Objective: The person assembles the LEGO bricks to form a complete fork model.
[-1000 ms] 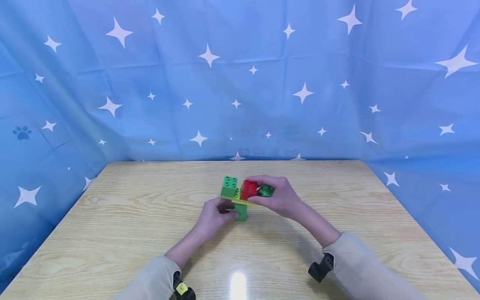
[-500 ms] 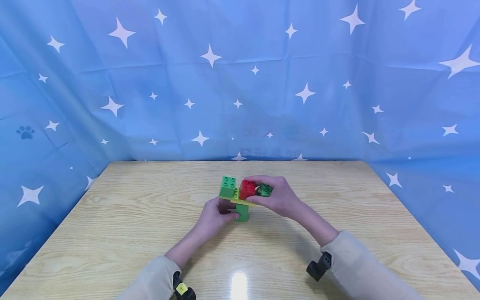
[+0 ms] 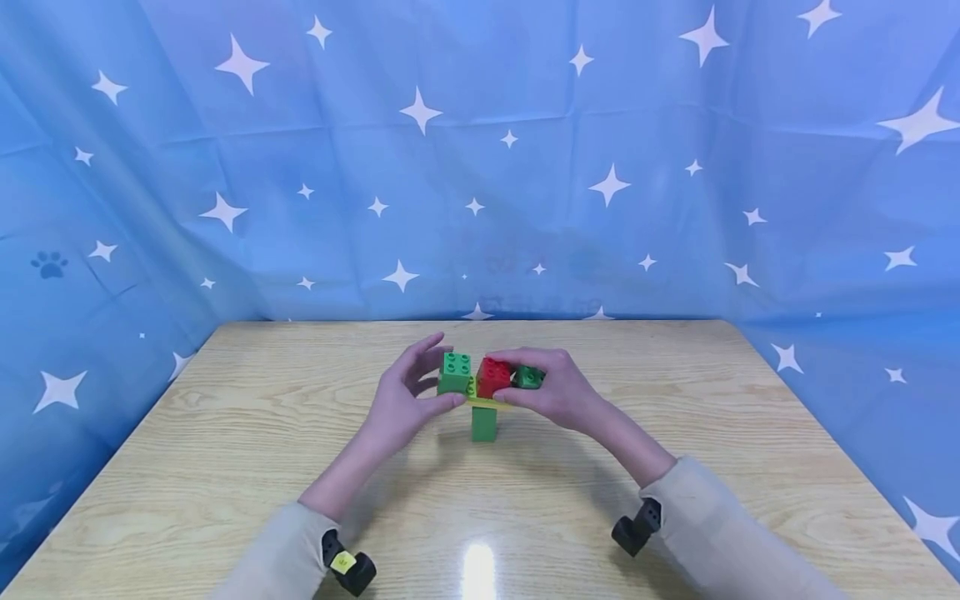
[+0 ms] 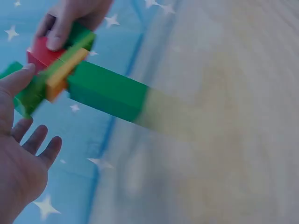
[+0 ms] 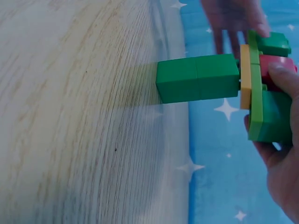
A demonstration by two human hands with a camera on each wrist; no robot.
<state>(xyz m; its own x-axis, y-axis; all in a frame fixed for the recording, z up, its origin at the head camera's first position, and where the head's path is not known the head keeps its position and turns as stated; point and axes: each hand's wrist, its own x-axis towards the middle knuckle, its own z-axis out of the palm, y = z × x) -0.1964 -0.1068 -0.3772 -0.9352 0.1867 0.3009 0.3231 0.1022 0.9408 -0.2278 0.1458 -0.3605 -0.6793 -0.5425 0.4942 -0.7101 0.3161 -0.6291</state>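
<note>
A small toy-brick build stands on the table. Two stacked green bricks [image 5: 198, 78] form its post, topped by an orange-yellow plate [image 5: 245, 77] and a longer lime plate [image 5: 255, 93]. Above sit a green brick [image 3: 454, 373] on the left, a red brick [image 3: 493, 378] in the middle and a dark green brick [image 3: 529, 377] on the right. My right hand [image 3: 558, 387] pinches the red brick between thumb and fingers, its palm beside the dark green one. Around the left green brick is my left hand [image 3: 397, 404], fingers spread, thumb tip right at the brick's lower edge.
The build stands near the middle of a pale wood-grain table [image 3: 262, 433]. A blue curtain [image 3: 337, 167] with white stars hangs behind and at both sides. Black wrist cameras sit on the left cuff [image 3: 281, 542] and the right cuff [image 3: 697, 508].
My left hand has let go of the green post and moved up to the left green brick, its fingers spreading. The right hand stays on the red brick.
</note>
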